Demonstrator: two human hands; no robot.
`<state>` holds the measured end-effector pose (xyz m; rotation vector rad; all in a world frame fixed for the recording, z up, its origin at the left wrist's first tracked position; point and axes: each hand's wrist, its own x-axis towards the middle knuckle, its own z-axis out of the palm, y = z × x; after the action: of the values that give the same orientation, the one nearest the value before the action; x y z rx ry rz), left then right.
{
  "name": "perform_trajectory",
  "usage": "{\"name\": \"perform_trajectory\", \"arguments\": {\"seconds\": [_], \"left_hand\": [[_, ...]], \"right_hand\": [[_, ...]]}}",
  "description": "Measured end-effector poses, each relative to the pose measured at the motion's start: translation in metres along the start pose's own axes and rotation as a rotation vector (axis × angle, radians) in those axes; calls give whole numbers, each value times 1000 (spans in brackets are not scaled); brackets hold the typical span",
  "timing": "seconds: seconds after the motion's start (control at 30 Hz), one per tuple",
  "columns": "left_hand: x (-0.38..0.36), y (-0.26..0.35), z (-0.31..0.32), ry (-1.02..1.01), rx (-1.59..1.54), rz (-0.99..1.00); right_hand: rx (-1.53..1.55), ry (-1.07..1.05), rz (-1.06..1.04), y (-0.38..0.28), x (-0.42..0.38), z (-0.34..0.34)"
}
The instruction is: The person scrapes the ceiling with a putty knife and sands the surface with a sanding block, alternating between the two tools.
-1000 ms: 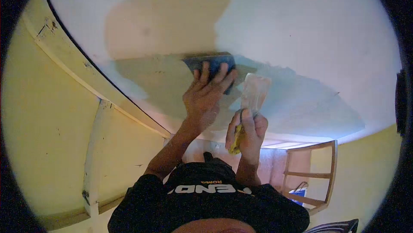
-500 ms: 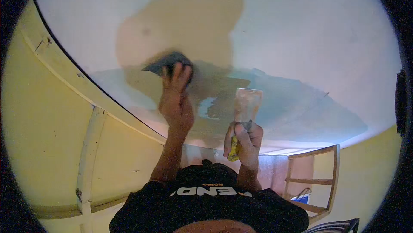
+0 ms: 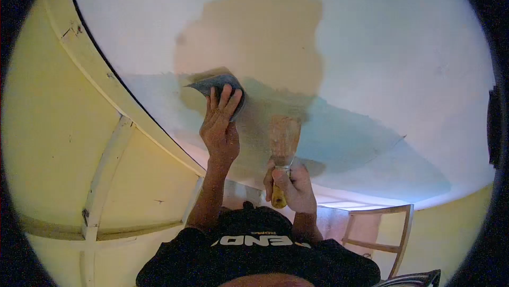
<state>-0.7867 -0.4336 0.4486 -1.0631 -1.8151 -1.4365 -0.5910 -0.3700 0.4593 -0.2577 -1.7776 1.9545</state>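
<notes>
Pale blue-white, the broad painted surface (image 3: 382,54) fills most of my view, with a teal patch (image 3: 350,133) across it. Yellow wall panels (image 3: 63,133) run down the left, and a wooden frame (image 3: 405,236) stands at lower right. My left hand (image 3: 220,130) lays slightly spread fingers over a dark bent sheet (image 3: 209,83) at the surface; I can't tell whether the thumb pinches it. My right hand (image 3: 294,186) is closed around the scraper (image 3: 284,138), smeared blade upward, its yellow handle (image 3: 278,198) showing below
</notes>
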Motion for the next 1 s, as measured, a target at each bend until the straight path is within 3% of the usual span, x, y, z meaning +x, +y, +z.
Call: {"name": "perform_trajectory", "arguments": {"seconds": [0.1,0.17,0.27,0.4,0.5,0.57,0.7,1.0], "left_hand": [[10,-4,-5,-47,11,43],[-8,-9,-8,-197,51,45],[-34,-29,-14,-210,-15,-35],[-53,-34,-37,-235,-140,-264],[-62,-39,-54,-270,-254,-376],[-66,-44,-61,-287,-284,-452],[-75,-54,-71,-266,-366,-450],[-77,-72,-92,-320,-439,-535]], "right_hand": [[-78,-82,12,3,7,7],[-6,-11,11,11,14,21],[-43,19,36,18,23,33],[-91,49,-32,31,32,54],[-109,52,33,18,46,68],[-50,158,-40,17,63,81],[96,227,-111,18,78,106],[82,254,-43,12,74,110]]}}
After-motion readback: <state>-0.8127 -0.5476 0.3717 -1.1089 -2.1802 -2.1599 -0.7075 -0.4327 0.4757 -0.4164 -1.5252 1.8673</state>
